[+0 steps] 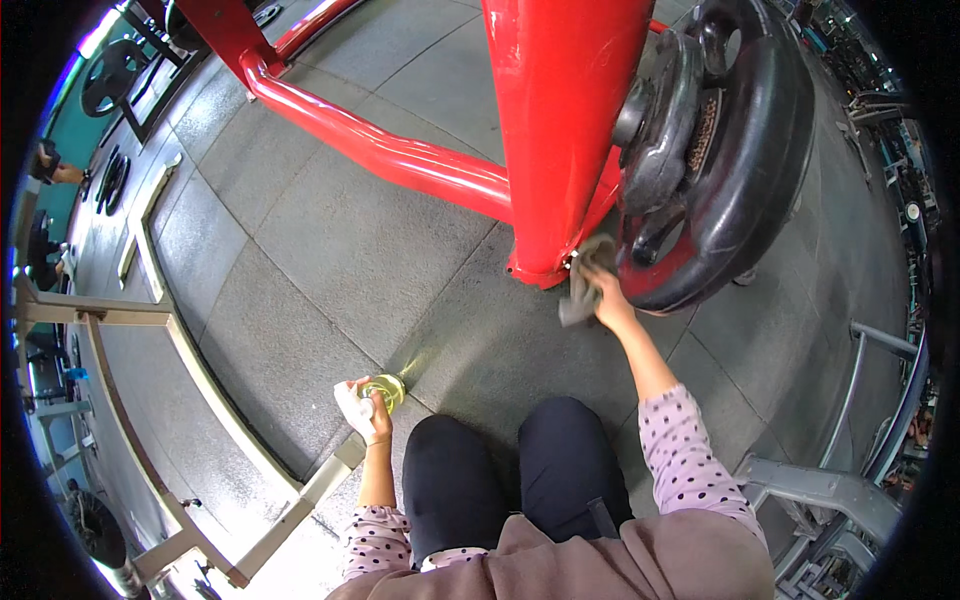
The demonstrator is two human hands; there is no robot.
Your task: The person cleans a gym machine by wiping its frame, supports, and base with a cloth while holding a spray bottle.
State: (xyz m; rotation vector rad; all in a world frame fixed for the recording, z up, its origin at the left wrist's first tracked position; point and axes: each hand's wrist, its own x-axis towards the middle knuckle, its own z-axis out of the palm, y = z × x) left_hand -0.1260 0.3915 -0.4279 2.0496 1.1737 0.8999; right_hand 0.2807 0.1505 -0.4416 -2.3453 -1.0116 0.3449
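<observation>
My right hand (pixel 609 294) holds a grey-brown cloth (pixel 581 289) against the lower end of a red steel upright (pixel 551 150), beside the bolt near its foot. The cloth looks slightly blurred. At the lower left, my left hand (pixel 371 411) is closed around a clear bottle of yellow-green liquid (pixel 387 391) with a white top, held above the floor. Just right of the upright, black weight plates (pixel 757 187) hang on the machine, close to my right hand.
A red tube (pixel 390 157) runs from the upright to the upper left. A cream metal frame (pixel 202 382) stands left, and a grey metal frame (pixel 825 484) lower right. Loose plates (pixel 112 184) lie far left on the rubber-tiled floor (pixel 352 240). A person's leg (pixel 66 174) shows at the left edge.
</observation>
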